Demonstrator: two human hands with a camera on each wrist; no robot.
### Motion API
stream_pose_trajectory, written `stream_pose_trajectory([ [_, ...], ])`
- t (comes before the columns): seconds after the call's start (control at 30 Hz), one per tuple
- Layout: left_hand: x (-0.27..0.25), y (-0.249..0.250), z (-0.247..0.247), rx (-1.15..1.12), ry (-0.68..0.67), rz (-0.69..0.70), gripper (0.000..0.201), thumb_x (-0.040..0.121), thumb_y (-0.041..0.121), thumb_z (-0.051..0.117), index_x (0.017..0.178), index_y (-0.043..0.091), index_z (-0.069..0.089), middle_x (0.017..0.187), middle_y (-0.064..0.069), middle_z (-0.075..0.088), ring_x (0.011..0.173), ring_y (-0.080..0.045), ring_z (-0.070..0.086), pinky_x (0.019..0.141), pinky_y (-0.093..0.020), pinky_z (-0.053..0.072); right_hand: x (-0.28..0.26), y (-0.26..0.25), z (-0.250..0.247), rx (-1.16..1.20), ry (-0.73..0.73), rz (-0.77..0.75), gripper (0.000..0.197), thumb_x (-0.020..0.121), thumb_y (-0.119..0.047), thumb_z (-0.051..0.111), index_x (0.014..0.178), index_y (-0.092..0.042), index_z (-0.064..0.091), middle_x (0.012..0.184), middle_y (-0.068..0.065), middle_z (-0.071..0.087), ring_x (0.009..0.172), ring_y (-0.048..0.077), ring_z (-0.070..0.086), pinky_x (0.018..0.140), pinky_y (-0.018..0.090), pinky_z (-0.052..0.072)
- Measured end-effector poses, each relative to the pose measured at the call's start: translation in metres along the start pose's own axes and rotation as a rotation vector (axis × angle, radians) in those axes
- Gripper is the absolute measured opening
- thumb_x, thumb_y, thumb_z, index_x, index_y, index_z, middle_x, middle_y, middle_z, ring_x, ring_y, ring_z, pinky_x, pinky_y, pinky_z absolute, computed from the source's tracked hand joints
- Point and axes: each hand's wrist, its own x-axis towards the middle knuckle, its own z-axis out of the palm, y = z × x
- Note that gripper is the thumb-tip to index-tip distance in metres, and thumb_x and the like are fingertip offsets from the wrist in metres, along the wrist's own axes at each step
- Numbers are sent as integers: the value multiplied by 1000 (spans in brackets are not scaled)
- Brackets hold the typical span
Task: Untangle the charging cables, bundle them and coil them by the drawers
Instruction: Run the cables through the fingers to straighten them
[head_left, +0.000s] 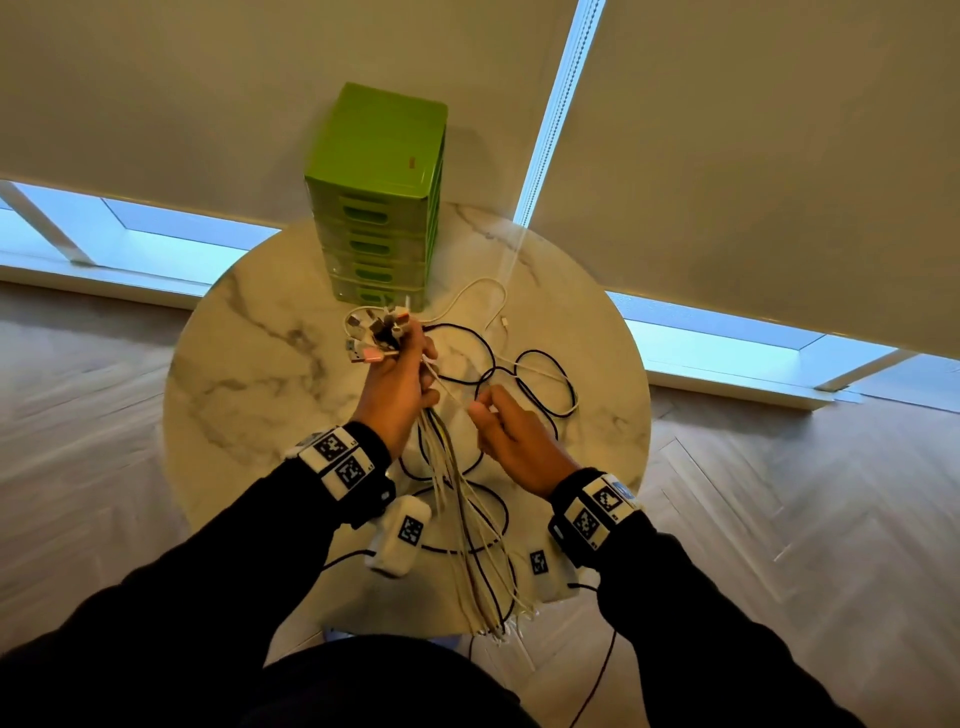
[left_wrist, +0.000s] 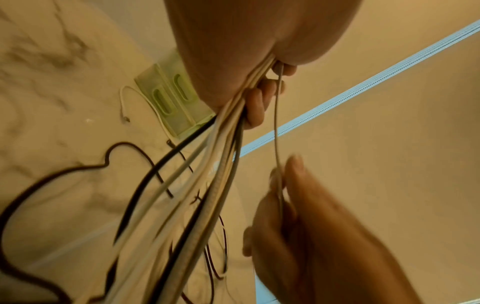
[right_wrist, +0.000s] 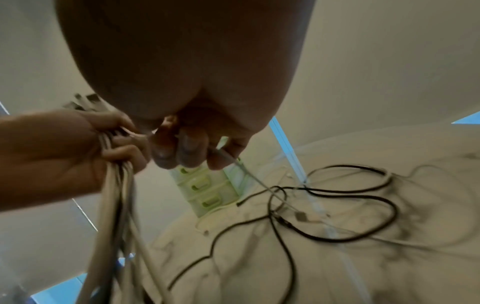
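Observation:
My left hand (head_left: 400, 384) grips a bundle of white and black charging cables (head_left: 457, 499) above the round marble table (head_left: 249, 374). Their plug ends (head_left: 374, 332) stick out past my fingers, and the long tails hang over the table's near edge. The left wrist view shows the cable bundle (left_wrist: 218, 164) running out from under my curled fingers (left_wrist: 255, 107). My right hand (head_left: 511, 431), just right of the left, pinches one thin white cable (left_wrist: 276, 131) that leads back into the left fist. The right wrist view shows that white cable (right_wrist: 249, 174) trailing down toward the table.
A green drawer tower (head_left: 382, 208) stands at the table's far edge. Loose black cable loops (head_left: 540, 379) and a white cable (head_left: 483, 301) lie on the marble to the right of it. Roller blinds and low windows lie behind; wood floor surrounds the table.

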Motion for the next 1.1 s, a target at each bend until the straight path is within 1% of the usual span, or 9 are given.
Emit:
stream_pose_trajectory([
  [0.17,14,33,-14,-148,40,95,39,105,47,41,77,21,47,55,8,43,64,-11,56,72,-40,60,-10,45,-1,-42,-118,148,55,102,-56,36,77,-13,60,62,-7,51,60,8,47,65,26,42],
  [0.27,22,64,-27,-206,72,134,41,105,52,40,74,25,44,57,8,32,50,-7,38,44,-22,34,-18,77,-4,-134,-218,352,58,99,-62,38,78,-14,64,71,-2,63,70,14,60,80,31,48],
  [0.37,31,88,-43,-220,71,187,42,106,48,41,70,26,43,55,9,30,46,-7,24,42,-22,18,-20,97,-17,-452,-333,464,42,106,-51,33,115,-29,68,112,3,72,111,25,63,106,39,40],
  [0.43,33,91,-50,-129,42,199,39,106,47,43,73,25,44,55,9,33,47,-7,25,44,-23,19,-7,94,-26,-544,-221,446,45,105,-52,30,106,-24,66,113,7,70,110,31,61,99,40,43],
  [0.53,26,75,-47,34,-23,153,38,106,45,44,75,23,47,53,11,38,46,-5,29,44,-21,23,21,66,-33,-394,96,300,41,103,-54,36,72,-30,49,75,1,60,77,27,58,73,38,44],
  [0.63,15,47,-33,166,-42,41,41,103,48,48,72,22,52,59,6,45,49,-6,35,49,-23,26,38,18,-29,-201,247,130,37,105,-45,42,72,-28,47,66,0,52,63,15,44,64,32,37],
  [0.87,5,20,-10,198,-31,-60,49,104,50,43,90,10,67,64,5,57,50,-7,42,48,-22,33,39,-48,9,-114,45,-132,27,108,-36,40,83,-34,51,72,-7,58,68,12,55,66,31,44],
  [0.97,5,22,-6,59,-40,-35,37,107,41,43,89,18,65,77,6,65,56,-6,40,50,-20,34,33,-44,16,-110,-51,-130,31,108,-33,41,81,-44,50,69,-16,57,63,2,52,61,20,39],
  [1.1,4,21,-6,3,-50,53,37,108,38,42,80,20,56,63,8,56,58,-7,43,57,-24,34,29,-15,15,-202,-101,-52,33,107,-38,41,81,-19,45,68,-1,48,60,8,42,62,26,34],
])
